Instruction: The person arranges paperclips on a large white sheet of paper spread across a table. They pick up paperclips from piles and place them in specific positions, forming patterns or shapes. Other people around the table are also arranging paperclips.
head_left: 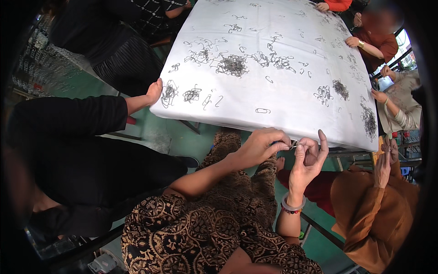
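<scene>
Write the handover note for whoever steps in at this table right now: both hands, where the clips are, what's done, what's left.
Left hand: fingers pinched on a small metal clip just off the near table edge.
Right hand: fingers meet the same clip from the other side.
Clips: tangled piles and loose singles lie spread over the white cloth; other people's hands work at the edges.
Done: cannot tell how many are finished.
Left: most clips appear still loose or tangled on the cloth.
</scene>
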Motion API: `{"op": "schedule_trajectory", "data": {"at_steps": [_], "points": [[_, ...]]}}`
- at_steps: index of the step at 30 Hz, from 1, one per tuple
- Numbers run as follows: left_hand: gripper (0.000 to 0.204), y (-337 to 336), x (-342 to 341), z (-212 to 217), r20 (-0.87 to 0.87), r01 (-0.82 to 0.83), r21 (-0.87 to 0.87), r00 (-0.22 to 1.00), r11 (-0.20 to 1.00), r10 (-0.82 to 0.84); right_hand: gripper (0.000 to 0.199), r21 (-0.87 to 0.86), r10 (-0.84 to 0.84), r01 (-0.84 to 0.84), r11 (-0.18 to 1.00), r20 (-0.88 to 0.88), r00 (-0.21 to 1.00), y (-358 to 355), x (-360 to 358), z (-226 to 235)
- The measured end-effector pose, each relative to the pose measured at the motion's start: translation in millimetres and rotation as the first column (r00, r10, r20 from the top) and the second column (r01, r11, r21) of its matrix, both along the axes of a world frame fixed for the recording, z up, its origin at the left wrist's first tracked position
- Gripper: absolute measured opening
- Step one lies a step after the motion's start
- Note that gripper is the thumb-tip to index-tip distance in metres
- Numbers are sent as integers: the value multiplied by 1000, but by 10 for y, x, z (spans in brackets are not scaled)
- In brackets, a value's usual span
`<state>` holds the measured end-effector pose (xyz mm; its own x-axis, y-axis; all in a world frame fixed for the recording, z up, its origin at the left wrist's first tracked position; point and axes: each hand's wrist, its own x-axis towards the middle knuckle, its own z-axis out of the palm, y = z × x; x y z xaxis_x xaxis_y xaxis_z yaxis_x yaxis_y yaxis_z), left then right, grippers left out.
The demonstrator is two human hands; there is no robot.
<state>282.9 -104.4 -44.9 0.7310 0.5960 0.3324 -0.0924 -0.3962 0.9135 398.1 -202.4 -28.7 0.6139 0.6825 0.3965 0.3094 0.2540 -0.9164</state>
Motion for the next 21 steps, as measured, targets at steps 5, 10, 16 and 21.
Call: {"op": "schedule_trajectory", "data": {"at_steps": [5,10,16,21], "points": [[23,33,-35,-111,76,52,-184,996,982,-38,53,83,22,-19,996,-25,999,23,-54,-117],[23,1065,-123,-414,-122,-397,-177,917,901,380,50,70,60,-55,996,-71,996,28,-30,-157],[15,2259,-206,-902,-411,-370,560,652,741,637,49,50,77,-71,996,-124,989,21,3,-217],[9,2298,-175,-899,-316,-392,615,672,684,670,49,27,61,-58,998,-112,992,14,65,-210]]}}
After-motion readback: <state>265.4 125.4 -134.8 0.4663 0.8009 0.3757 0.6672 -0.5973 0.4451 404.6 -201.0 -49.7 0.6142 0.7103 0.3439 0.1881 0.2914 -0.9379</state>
